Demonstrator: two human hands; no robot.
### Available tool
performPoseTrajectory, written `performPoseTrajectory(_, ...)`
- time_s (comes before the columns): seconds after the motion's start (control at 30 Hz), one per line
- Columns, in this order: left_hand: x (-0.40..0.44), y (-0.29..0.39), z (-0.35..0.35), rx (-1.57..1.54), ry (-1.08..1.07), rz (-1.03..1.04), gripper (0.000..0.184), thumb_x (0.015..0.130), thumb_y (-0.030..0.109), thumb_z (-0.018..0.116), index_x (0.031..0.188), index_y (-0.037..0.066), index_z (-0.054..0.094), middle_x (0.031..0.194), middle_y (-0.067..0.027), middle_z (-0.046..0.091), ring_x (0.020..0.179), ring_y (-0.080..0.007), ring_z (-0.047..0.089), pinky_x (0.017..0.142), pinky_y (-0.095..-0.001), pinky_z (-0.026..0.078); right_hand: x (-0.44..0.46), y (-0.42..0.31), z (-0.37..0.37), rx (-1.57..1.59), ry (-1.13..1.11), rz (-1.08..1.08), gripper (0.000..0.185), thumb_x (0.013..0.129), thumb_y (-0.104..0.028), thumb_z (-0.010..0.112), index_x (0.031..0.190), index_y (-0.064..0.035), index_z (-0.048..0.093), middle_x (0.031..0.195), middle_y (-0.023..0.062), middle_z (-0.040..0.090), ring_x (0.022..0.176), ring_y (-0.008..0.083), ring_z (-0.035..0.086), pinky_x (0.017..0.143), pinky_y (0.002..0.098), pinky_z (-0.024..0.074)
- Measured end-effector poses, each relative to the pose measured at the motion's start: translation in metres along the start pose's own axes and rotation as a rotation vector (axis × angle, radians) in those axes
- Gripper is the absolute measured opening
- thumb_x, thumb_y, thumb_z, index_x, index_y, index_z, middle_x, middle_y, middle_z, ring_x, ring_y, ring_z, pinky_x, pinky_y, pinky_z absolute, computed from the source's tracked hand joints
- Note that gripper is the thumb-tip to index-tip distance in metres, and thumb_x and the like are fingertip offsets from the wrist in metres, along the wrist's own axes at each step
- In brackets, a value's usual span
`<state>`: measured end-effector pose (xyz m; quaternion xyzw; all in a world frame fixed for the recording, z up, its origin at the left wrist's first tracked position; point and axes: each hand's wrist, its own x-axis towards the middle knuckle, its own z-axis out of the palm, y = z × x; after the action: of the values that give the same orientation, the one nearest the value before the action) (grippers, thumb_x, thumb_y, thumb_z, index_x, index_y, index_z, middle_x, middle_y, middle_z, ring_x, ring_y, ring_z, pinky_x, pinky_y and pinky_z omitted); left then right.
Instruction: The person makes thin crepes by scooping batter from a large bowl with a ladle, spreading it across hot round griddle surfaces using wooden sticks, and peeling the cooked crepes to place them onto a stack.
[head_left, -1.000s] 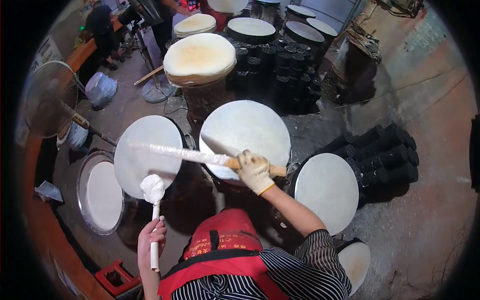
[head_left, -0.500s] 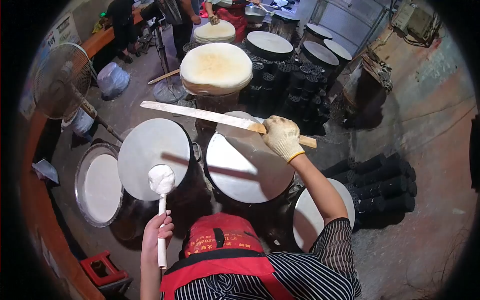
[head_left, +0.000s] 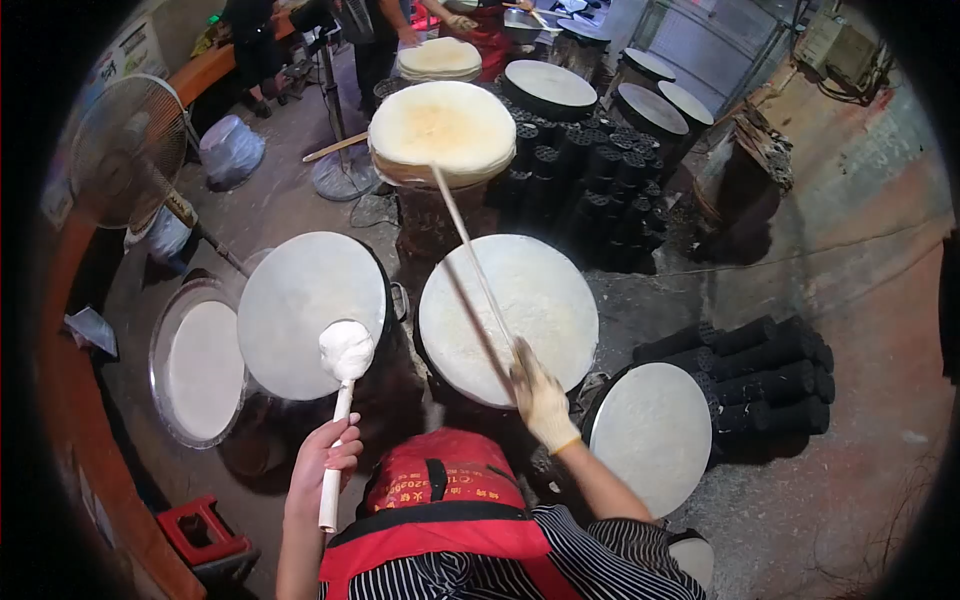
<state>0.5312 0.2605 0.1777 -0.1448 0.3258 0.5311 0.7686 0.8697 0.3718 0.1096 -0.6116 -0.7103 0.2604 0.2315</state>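
Observation:
My left hand point(head_left: 325, 462) is closed around a white, pipe-like handle point(head_left: 330, 497) with a lump of white batter or dough point(head_left: 347, 350) at its far end. That lump is held over the near edge of the left round griddle point(head_left: 300, 290). In a knitted glove, my right hand point(head_left: 541, 400) grips a long wooden strip point(head_left: 466, 238), which shows its narrow edge and points away from me. It passes above the middle griddle point(head_left: 560, 290), whose top carries a thin whitish layer. Whether the strip touches the surface, I cannot tell.
Beyond the middle griddle stands a stack of round flatbreads point(head_left: 440, 125). A basin of white batter point(head_left: 208, 375) is at left, near a fan point(head_left: 128, 150). Another griddle point(head_left: 650, 440) and black coal cylinders point(head_left: 760, 375) are at right. People work at the back.
My right hand has come down and nearer to me, turning the strip from crosswise to pointing away. The batter lump in my left hand has shifted slightly right.

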Motion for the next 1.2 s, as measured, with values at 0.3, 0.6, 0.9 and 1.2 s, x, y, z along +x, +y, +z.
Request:
performPoseTrajectory(0.3, 0.006, -0.003, -0.012, 0.125, -0.019, 0.034, 0.014, 0.1, 0.007, 0.047, 0.108, -0.004, 0.048, 0.072, -0.002, 0.042, 0.053, -0.0047, 0.037, 0.038, -0.0164, 0.031, -0.098, 0.031, -0.003, -0.405, 0.02, 0.107, 0.046, 0.09, -0.031, 0.057, 0.136, -0.0275, 0.053, 0.087, 0.0161, 0.061, 0.073, 0.0353, 0.065, 0.062, 0.0476, 0.0526)
performPoseTrajectory(0.6, -0.003, -0.013, -0.015, 0.163, -0.047, -0.011, 0.014, 0.099, 0.007, 0.048, 0.108, -0.004, 0.048, 0.071, -0.0022, 0.043, 0.052, -0.0049, 0.037, 0.037, -0.0164, 0.03, -0.123, 0.025, -0.059, -0.573, -0.074, 0.055, 0.043, 0.088, -0.03, 0.058, 0.132, -0.0274, 0.056, 0.083, 0.0159, 0.064, 0.068, 0.0342, 0.066, 0.061, 0.0471, 0.0532)
performPoseTrajectory(0.9, -0.004, -0.025, -0.018, 0.144, -0.059, -0.078, 0.015, 0.1, 0.007, 0.047, 0.11, -0.004, 0.048, 0.071, -0.0027, 0.043, 0.051, -0.0055, 0.036, 0.037, -0.0168, 0.031, -0.117, 0.048, 0.018, -0.028, -0.032, 0.132, 0.045, 0.091, -0.031, 0.058, 0.134, -0.0224, 0.054, 0.086, 0.0224, 0.064, 0.081, 0.0418, 0.063, 0.074, 0.0504, 0.0496)
performPoseTrajectory(1.2, -0.003, -0.017, -0.017, 0.186, -0.022, -0.108, 0.015, 0.1, 0.007, 0.047, 0.111, -0.004, 0.047, 0.071, -0.0028, 0.043, 0.051, -0.0055, 0.036, 0.037, -0.0168, 0.031, -0.12, 0.065, 0.044, 0.426, 0.093, 0.159, 0.044, 0.097, -0.023, 0.055, 0.137, -0.0045, 0.049, 0.093, 0.0116, 0.069, 0.076, 0.0212, 0.067, 0.067, 0.032, 0.0525)
